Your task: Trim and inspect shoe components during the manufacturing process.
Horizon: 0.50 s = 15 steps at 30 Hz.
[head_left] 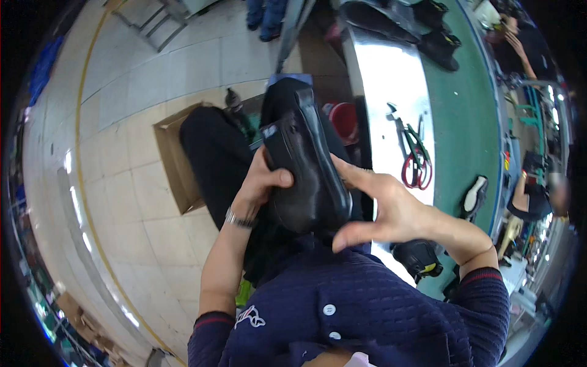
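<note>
A black leather shoe [309, 183] lies over my lap with its rounded toe toward me and its long shaft or heel end pointing away. My left hand [264, 183] grips its left side, the thumb pressed on the upper and the fingers out of sight beneath. On the other side, my right hand [385, 205] is spread wide around the toe. Its index finger meets the shoe's right edge, while the thumb stretches out near the toe, apart from the leather. The remaining right fingers are mostly hidden.
To my right, a metal-topped bench [382, 79] holds red-handled scissors [416, 168] and pincers [396, 119] beside a green surface [461, 116]. Black shoes [437, 37] stand at its far end. A cardboard box [174, 165] and a red bucket [342, 121] sit near my legs.
</note>
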Tool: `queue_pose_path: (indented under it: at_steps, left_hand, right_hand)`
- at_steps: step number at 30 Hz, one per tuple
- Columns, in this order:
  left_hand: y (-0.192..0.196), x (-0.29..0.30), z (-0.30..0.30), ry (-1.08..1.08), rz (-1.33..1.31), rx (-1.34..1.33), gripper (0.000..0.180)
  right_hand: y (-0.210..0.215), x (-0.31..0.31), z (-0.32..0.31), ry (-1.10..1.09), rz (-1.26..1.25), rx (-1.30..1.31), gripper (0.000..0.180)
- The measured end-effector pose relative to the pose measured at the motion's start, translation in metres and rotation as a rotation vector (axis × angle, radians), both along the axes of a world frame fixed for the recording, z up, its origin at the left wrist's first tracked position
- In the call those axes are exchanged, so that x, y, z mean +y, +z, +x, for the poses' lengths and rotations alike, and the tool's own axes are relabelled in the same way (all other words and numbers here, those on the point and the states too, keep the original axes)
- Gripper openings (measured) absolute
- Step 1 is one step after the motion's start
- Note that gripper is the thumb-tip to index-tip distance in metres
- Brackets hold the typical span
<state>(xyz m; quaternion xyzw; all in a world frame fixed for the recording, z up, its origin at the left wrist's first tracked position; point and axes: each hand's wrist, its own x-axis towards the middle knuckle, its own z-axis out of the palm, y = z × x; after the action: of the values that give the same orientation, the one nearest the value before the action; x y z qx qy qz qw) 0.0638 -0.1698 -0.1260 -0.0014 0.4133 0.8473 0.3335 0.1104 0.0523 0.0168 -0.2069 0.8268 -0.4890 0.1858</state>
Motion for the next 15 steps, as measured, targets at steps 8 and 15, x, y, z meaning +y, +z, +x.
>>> queue_pose_path:
  at_steps: [8, 15]
  left_hand:
    - [0.007, -0.022, 0.022, 0.266, -0.001, 0.213, 0.098]
    - [0.069, -0.036, 0.073, 0.061, -0.861, 0.845, 0.099]
  right_hand:
    - [-0.049, -0.032, 0.021, -0.108, 0.203, 0.021, 0.089]
    - [-0.055, -0.042, 0.020, -0.040, 0.181, 0.264, 0.090]
